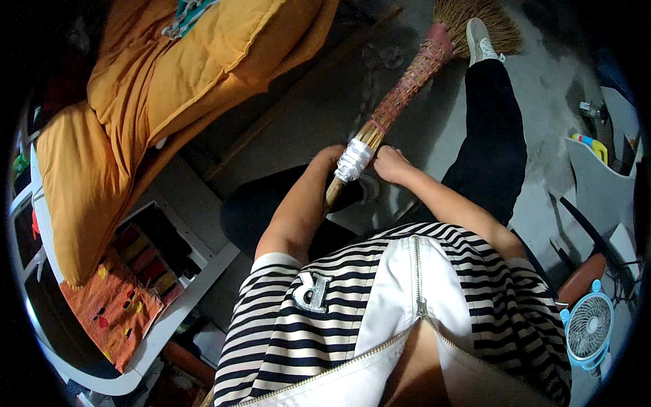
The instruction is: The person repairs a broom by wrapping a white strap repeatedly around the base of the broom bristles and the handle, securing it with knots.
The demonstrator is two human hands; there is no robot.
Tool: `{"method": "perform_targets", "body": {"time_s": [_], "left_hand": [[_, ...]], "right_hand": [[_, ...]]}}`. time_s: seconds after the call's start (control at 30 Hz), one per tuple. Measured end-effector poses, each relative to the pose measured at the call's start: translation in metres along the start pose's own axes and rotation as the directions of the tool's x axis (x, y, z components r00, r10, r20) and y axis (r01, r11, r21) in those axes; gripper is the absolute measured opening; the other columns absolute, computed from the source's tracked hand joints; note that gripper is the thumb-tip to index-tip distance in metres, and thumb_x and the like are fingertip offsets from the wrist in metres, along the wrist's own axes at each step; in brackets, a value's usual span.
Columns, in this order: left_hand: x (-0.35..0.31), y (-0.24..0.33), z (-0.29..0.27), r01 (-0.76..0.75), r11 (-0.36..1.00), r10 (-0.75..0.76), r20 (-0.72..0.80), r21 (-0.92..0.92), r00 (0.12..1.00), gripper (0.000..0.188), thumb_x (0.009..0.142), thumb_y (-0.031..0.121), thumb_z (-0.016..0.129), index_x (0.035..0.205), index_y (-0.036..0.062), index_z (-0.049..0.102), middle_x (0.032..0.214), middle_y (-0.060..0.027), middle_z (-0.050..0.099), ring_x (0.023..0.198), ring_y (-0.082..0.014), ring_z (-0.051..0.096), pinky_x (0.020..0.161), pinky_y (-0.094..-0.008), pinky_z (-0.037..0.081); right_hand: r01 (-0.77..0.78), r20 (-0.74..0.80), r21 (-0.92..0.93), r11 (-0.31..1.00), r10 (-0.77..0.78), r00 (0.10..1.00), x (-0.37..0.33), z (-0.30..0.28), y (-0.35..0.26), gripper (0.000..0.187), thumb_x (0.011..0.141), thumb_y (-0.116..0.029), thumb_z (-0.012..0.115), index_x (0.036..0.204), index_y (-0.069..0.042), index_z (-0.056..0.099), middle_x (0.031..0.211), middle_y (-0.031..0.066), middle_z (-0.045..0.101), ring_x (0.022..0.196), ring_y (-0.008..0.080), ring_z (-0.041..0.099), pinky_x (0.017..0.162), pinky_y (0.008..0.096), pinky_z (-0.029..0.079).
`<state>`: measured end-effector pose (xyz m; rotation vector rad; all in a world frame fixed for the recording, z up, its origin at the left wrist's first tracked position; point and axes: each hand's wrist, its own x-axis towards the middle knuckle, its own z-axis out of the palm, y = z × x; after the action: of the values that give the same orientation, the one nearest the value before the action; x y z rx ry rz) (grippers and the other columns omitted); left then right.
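Observation:
A straw broom (411, 83) slants between my legs, bristles spread on the floor at the far end and handle pointing toward me. Pink-red strips are woven around its neck. Lower down, white wrapping (354, 161) circles the handle in several turns. At the left side of this wrapping, my left hand (331, 154) closes against the handle, its fingers mostly hidden behind it. My right hand (391, 165) is a closed fist just right of the wrapping; what it may hold is hidden. One shoe (479, 42) rests beside the bristles.
To the left, an orange quilt (183, 81) drapes over white-framed furniture (196, 278), with an orange patterned cloth (112, 308) below. A blue fan (588, 325) stands at right, near a grey bin (597, 173) with a yellow-and-blue bottle (597, 147).

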<state>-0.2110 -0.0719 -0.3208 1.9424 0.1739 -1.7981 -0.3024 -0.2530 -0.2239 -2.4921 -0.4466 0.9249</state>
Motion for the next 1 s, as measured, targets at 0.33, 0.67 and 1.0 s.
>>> {"method": "perform_targets", "body": {"time_s": [0.33, 0.67, 1.0], "left_hand": [[-0.181, 0.114, 0.053, 0.006, 0.737, 0.374, -0.415, 0.676, 0.829, 0.070, 0.060, 0.051, 0.071, 0.104, -0.0010, 0.053, 0.089, -0.0185, 0.063, 0.086, -0.0287, 0.061, 0.072, -0.0374, 0.048], [-0.149, 0.102, 0.089, 0.197, 0.725, 0.493, -0.697, 0.660, 0.520, 0.037, 0.066, 0.028, 0.066, 0.089, 0.0034, 0.050, 0.082, -0.0168, 0.063, 0.077, -0.0316, 0.063, 0.067, -0.0400, 0.050], [-0.156, 0.108, 0.091, 0.184, 0.673, 0.537, -0.645, 0.716, 0.543, 0.043, 0.065, 0.036, 0.070, 0.085, 0.0030, 0.050, 0.078, -0.0171, 0.062, 0.073, -0.0306, 0.063, 0.064, -0.0405, 0.050]], "right_hand": [[0.359, -0.446, 0.894, 0.267, 0.583, 0.679, -0.078, -0.049, 0.020, 0.038, 0.092, -0.034, 0.040, 0.072, -0.005, 0.053, 0.069, 0.0064, 0.054, 0.067, 0.0177, 0.055, 0.064, 0.0357, 0.045], [0.460, -0.239, 0.792, -0.402, 0.488, 0.839, -0.086, -0.063, -0.013, 0.025, 0.090, -0.029, 0.048, 0.073, -0.011, 0.045, 0.057, -0.0068, 0.032, 0.047, 0.0036, 0.027, 0.045, 0.0198, 0.026], [0.523, -0.235, 0.746, -0.413, 0.571, 0.786, -0.117, -0.053, -0.016, 0.030, 0.088, -0.031, 0.051, 0.069, -0.008, 0.046, 0.053, -0.0044, 0.036, 0.044, 0.0048, 0.033, 0.040, 0.0210, 0.029]]}}
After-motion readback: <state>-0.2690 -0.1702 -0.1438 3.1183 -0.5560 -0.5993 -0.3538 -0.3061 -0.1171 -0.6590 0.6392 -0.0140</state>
